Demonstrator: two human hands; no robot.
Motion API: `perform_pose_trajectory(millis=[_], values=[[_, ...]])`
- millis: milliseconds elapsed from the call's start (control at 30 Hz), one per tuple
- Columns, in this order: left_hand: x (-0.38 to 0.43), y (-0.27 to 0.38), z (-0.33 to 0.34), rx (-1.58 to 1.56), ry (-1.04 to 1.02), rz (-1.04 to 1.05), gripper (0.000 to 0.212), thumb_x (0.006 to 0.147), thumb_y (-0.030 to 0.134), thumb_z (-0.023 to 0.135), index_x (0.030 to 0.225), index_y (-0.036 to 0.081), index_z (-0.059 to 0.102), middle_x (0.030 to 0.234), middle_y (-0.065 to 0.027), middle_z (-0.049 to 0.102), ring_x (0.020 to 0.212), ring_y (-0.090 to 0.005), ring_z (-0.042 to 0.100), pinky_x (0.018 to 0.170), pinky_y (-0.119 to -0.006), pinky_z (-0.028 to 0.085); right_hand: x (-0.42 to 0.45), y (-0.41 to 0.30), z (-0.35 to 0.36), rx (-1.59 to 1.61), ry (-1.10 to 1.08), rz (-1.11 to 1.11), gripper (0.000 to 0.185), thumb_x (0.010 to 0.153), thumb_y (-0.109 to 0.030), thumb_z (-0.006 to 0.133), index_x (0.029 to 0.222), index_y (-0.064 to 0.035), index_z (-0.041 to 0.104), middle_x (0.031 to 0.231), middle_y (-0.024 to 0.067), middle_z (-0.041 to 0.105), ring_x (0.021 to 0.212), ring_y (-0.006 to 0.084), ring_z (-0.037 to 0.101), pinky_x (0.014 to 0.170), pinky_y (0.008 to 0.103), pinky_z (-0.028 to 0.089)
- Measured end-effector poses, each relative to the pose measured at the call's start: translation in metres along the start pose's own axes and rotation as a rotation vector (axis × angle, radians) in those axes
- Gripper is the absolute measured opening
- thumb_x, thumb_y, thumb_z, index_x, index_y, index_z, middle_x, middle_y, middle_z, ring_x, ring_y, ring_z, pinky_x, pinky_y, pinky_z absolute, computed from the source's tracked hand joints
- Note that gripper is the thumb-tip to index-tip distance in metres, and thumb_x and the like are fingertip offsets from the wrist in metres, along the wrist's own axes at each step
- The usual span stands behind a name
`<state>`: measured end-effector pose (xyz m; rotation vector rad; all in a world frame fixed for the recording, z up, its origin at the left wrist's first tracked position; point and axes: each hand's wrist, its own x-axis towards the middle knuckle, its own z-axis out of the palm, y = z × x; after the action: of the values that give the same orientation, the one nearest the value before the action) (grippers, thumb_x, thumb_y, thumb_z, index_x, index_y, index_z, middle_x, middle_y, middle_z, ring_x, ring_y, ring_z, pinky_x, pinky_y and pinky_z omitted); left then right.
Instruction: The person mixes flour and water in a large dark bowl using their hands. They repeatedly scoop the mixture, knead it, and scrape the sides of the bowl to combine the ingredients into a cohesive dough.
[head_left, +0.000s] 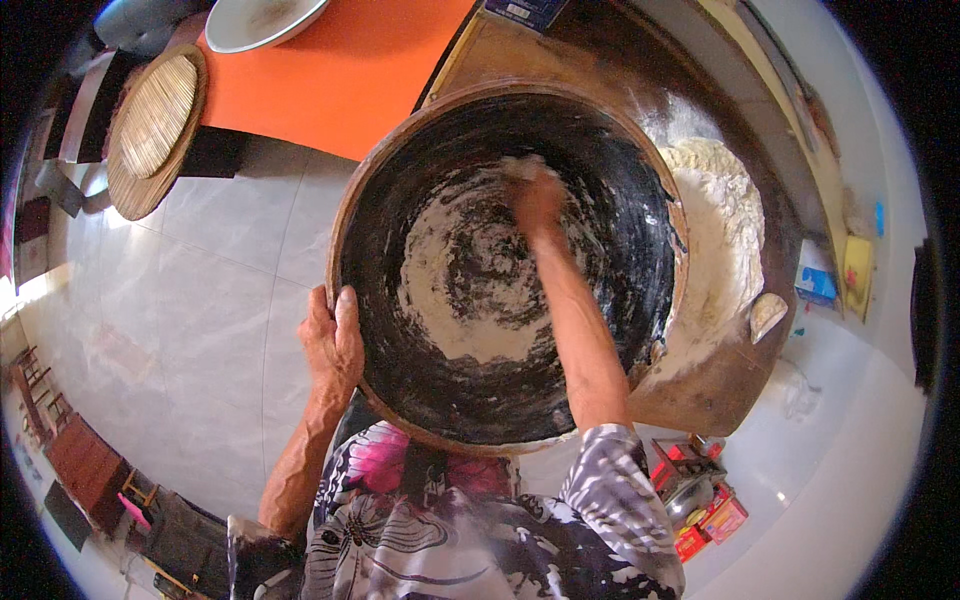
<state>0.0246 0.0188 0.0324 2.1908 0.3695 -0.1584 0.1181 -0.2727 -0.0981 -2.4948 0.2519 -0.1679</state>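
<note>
A large round basin (390, 247), dark inside with a brown rim, stands before me and overlaps the edge of a brown wooden table. Pale flour or batter (431, 300) coats its bottom in a rough ring and streaks the walls. My left hand (334, 337) grips the rim on the left side, thumb on top. My right hand (536, 199) is inside the basin near its far side, blurred by motion. Whether its fingers close on anything cannot be made out. To the right of the basin lies a heap of flour or dough (716, 217) on the wooden table (701, 405).
A scraper-like half-round piece (768, 316) lies at the table's right edge. Beyond the basin is an orange-topped table (352, 82) with a white bowl (262, 22). A woven straw lid (157, 120) is at upper left. Red boxes (705, 525) sit low on the right.
</note>
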Motion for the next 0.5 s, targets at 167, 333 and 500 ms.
perform_pose_trajectory(millis=[167,333,500], values=[[0.003,-0.005,0.007,-0.008,-0.073,-0.028,0.035,0.093,0.032,0.052,0.093,-0.004,0.051,0.062,-0.0139,0.049,0.06,-0.0177,0.046,0.056,-0.036,0.039,-0.029,0.093,0.017,0.209,0.342,0.206,0.031,0.087,-0.023,0.064,0.066,-0.0003,0.058,0.057,0.012,0.054,0.054,0.0247,0.054,0.048,0.0388,0.042],[0.001,-0.007,0.008,-0.027,-0.043,-0.025,0.036,0.093,0.032,0.051,0.093,-0.004,0.051,0.062,-0.0154,0.048,0.06,-0.0187,0.047,0.056,-0.038,0.04,-0.016,-0.005,0.06,-0.187,-0.117,-0.005,0.022,0.081,-0.02,0.067,0.077,0.0012,0.062,0.068,0.0189,0.059,0.063,0.0335,0.057,0.057,0.0433,0.045],[-0.001,-0.001,0.004,-0.004,-0.034,-0.017,0.033,0.093,0.03,0.051,0.092,-0.003,0.051,0.062,-0.0158,0.046,0.058,-0.02,0.044,0.055,-0.037,0.039,-0.01,0.017,0.032,0.047,0.083,0.038,0.014,0.08,-0.017,0.065,0.084,-0.0043,0.069,0.076,0.0178,0.065,0.076,0.0327,0.063,0.067,0.0444,0.05]])
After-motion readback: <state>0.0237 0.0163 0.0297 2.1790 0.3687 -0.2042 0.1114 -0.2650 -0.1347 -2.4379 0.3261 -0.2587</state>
